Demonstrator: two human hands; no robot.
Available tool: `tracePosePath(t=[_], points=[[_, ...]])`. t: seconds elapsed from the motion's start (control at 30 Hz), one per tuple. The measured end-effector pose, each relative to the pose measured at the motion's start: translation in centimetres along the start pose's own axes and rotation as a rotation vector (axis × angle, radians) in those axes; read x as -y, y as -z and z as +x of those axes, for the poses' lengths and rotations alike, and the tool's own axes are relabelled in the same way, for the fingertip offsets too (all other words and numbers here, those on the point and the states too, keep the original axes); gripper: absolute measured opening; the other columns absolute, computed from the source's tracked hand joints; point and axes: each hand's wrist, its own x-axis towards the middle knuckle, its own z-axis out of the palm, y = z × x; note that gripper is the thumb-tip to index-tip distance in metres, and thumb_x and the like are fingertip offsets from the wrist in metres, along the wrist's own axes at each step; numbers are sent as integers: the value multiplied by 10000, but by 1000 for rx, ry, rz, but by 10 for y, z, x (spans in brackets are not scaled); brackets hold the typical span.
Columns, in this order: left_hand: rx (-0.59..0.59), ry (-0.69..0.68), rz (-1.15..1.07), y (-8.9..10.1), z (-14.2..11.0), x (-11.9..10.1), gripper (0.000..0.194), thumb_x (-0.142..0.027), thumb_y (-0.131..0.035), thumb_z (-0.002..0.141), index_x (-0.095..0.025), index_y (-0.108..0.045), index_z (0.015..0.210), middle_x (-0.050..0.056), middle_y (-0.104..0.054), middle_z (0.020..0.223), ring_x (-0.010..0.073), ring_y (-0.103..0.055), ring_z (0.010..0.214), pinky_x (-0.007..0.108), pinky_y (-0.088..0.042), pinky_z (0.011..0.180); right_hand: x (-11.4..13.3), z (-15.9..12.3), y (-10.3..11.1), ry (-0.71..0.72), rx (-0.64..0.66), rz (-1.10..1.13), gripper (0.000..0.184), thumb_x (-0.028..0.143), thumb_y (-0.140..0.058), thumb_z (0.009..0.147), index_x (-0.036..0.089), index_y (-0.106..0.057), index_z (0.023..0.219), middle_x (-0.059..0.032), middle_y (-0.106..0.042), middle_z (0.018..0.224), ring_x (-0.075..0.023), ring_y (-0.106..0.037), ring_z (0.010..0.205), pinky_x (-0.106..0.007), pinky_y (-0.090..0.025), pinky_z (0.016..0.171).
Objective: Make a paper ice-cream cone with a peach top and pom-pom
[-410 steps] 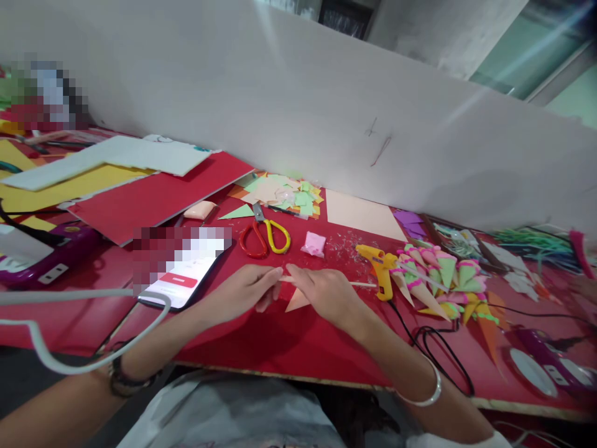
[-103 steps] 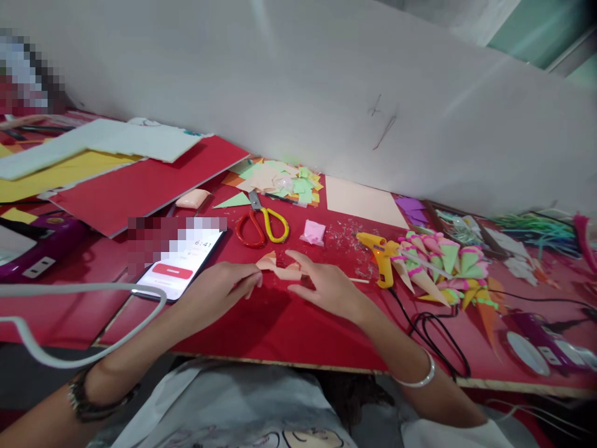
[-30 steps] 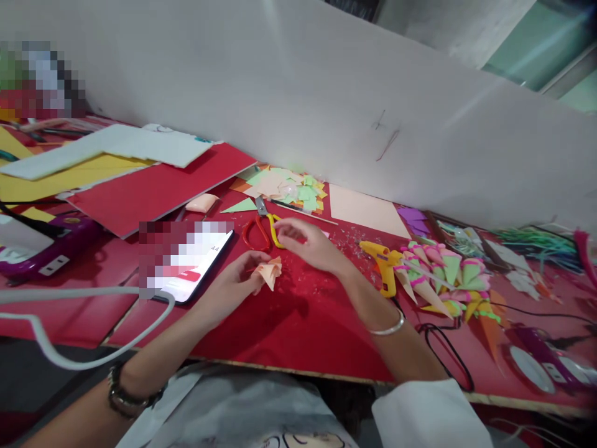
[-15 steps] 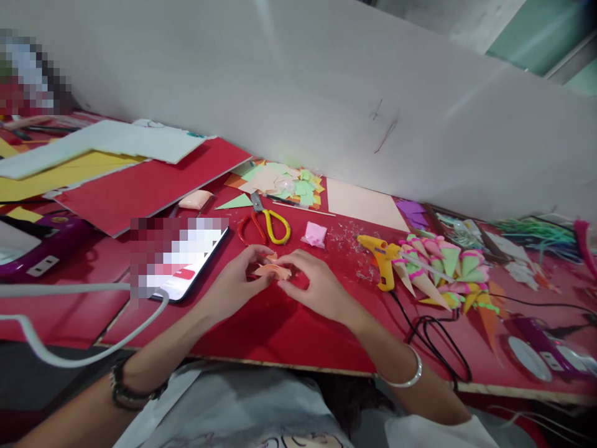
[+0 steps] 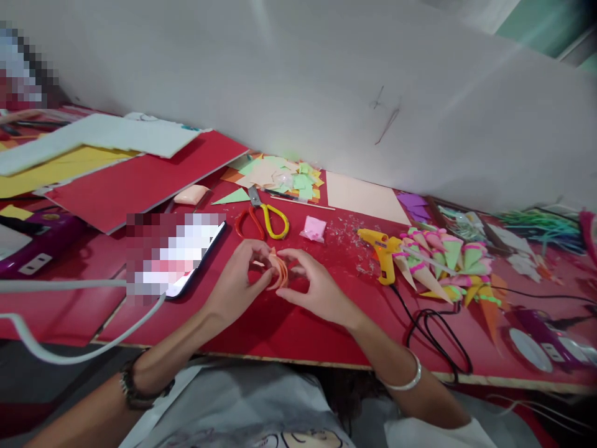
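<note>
While the left hand pinches it, orange paper curves in layers.

Pale printed shirt, dark chunky bracelet on the left, slim white bangle on the right.

A red table with lots of craft bits on it.
In the middle lie scissors with one red handle and one yellow, a little pink packet and a thin stick. A phone lies to the left. To the right are a yellow glue gun and a heap of paper cones. By the wall sit paper scraps and a big peach sheet.
</note>
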Motion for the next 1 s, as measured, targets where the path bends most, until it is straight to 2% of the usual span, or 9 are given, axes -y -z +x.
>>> tracePosePath(t=[0.1,0.2,0.33,0.53,0.73,0.87,1.0], points=[[-40,-79,107,0,0,1,119,-131,-498,719,-189,-415,781,34,-446,973,142,-507,886,272,-456,747,-3,0,-2,-7,10,52,469,214,-604,717,239,-416,1146,-53,-467,1166,-158,-490,1037,-291,-440,861],[-48,-92,181,0,1,-1,120,-136,-516,717,-189,-414,751,18,-454,899,132,-502,826,250,-449,702,-7,0,-4,-23,-9,70,430,215,-589,729,240,-430,1127,-49,-475,1160,-154,-497,1031,-296,-434,873],[40,-99,218,1,0,-6,23,-207,-485,783,-187,-485,793,11,-497,826,128,-510,759,243,-433,678,-12,0,-4,-71,-37,117,385,216,-564,746,233,-435,1108,-48,-491,1129,-136,-533,963,-290,-443,853],[156,-111,192,8,-1,-10,108,-277,-473,808,-200,-535,849,32,-565,894,155,-522,858,267,-419,770,-19,0,-3,-141,-16,315,343,216,-545,760,223,-433,1083,-33,-520,1037,-111,-563,855,-277,-461,794],[278,-108,180,13,-3,-3,136,-268,-483,791,-212,-574,875,32,-590,910,158,-536,865,265,-424,782,-21,2,-1,-203,9,454,341,216,-573,741,217,-453,1060,-36,-519,1032,-111,-558,870,-267,-462,799],[249,-134,195,13,-3,-1,110,-223,-481,790,-203,-578,837,24,-593,868,138,-547,823,229,-424,747,-22,2,1,-219,46,556,360,200,-600,715,210,-455,1044,-35,-517,1039,-102,-563,855,-265,-453,815],[219,-131,221,15,-1,-1,100,-223,-485,791,-199,-575,827,28,-588,858,138,-550,822,227,-424,749,-24,1,5,-258,85,561,395,180,-606,707,212,-443,1066,-23,-540,989,-89,-569,795,-249,-460,770]])
